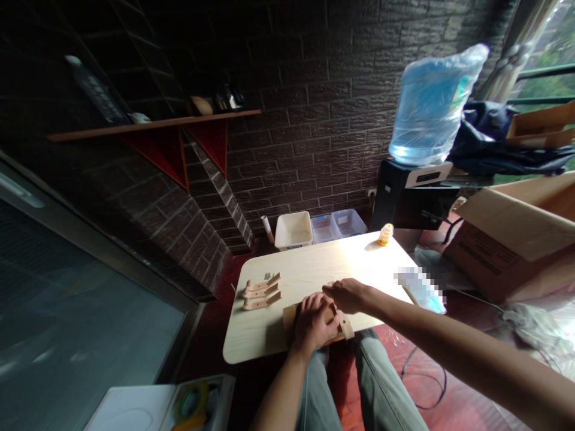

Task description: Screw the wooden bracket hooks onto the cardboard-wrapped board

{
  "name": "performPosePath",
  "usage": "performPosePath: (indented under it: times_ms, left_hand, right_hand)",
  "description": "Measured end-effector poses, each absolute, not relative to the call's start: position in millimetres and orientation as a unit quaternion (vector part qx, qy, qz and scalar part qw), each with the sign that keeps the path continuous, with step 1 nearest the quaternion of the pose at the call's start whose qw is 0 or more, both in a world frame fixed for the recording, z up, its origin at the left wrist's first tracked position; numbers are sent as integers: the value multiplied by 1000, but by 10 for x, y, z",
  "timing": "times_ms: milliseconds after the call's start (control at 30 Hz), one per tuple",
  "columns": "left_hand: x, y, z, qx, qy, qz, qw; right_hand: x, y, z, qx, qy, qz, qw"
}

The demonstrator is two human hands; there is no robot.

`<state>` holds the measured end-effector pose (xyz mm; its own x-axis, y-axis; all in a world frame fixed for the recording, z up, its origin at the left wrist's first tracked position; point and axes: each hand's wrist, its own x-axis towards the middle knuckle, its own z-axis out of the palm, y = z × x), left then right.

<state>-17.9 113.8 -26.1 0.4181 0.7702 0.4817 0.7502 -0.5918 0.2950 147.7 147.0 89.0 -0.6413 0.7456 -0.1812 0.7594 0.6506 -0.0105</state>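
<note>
My left hand point(313, 320) lies over a brown wooden assembly point(290, 322) at the near edge of the pale table point(251, 341), fingers curved round its top. A light wooden strip point(347, 328) with a hole shows at the assembly's right side. My right hand point(348, 295) is closed at the far right corner of the assembly, its fingers hiding whatever they grip. Left of the hands, several curved wooden pieces point(263, 292) lie side by side. Behind them is a small pile of what look like screws point(268, 276).
A small yellow-and-white container point(385, 234) stands at the table's far right corner. Beyond the table sit a cream bin point(294, 230) and clear plastic boxes point(339, 225). A large water bottle point(433, 108) tops a black dispenser. At right is a cardboard box point(516, 239).
</note>
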Motion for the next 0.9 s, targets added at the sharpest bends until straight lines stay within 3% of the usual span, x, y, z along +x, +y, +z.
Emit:
performPosePath:
  times_ms: [900]
  left_hand:
    - [-191,1132,-229,845,442,300,19]
  right_hand:
    - [1614,1487,749,425,903,-62,14]
